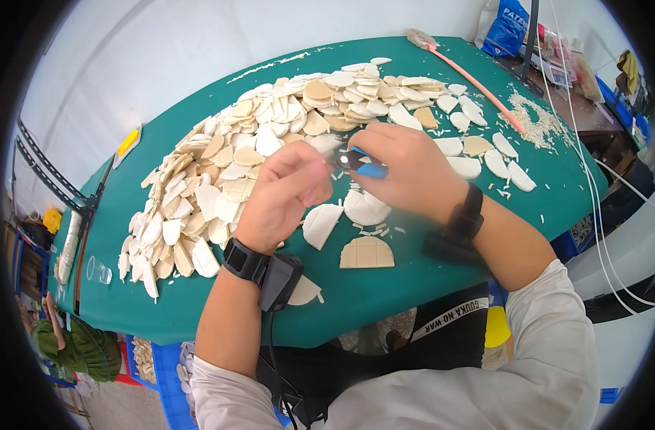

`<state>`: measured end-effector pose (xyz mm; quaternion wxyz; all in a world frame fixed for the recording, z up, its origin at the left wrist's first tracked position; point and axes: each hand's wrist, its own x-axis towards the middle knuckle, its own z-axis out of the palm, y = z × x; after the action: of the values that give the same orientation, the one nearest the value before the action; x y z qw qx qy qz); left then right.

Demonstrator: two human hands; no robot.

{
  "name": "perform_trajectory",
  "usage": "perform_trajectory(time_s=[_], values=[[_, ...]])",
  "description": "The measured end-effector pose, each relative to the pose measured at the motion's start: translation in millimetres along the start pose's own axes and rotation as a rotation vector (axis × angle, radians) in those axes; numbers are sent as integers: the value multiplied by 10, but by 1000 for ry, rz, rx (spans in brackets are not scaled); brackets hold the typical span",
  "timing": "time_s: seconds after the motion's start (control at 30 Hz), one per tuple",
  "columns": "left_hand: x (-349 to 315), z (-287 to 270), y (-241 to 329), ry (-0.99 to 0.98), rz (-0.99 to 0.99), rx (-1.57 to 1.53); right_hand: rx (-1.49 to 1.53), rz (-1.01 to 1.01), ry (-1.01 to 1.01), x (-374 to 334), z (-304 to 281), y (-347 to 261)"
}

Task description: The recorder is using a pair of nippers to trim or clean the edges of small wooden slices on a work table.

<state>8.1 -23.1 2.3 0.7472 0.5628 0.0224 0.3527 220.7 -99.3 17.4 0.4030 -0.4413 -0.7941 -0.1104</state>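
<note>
My right hand [402,168] is wrapped around blue-handled nippers [370,170], whose dark metal head points left toward my other hand. Close beside that head, my left hand [291,186] is curled with thumb and fingers together; whatever it may pinch is hidden. Below the hands lie two flat white half-round pieces, a left one [321,225] and a right one [364,208], with small broken slivers [374,231] around them. Nearer me rests a cream half-round piece [367,253] scored with lines. Another pale piece [305,292] is partly covered by the black wrist device.
A large heap of white and cream pieces [227,161] spreads over the green-covered table [406,287]. A pink-handled brush [478,82] lies at the far right beside scattered crumbs [546,122]. White cables [589,172] hang at the right; a clear cup [98,270] lies left.
</note>
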Motion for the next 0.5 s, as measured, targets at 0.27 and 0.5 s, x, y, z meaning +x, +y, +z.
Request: perform_trajectory(time_s=[0.27, 0.5], values=[[6, 16, -18, 4, 15, 16, -89, -58, 44, 16, 7, 39], [2, 16, -25, 1, 28, 47, -77, -23, -15, 18, -23, 18]])
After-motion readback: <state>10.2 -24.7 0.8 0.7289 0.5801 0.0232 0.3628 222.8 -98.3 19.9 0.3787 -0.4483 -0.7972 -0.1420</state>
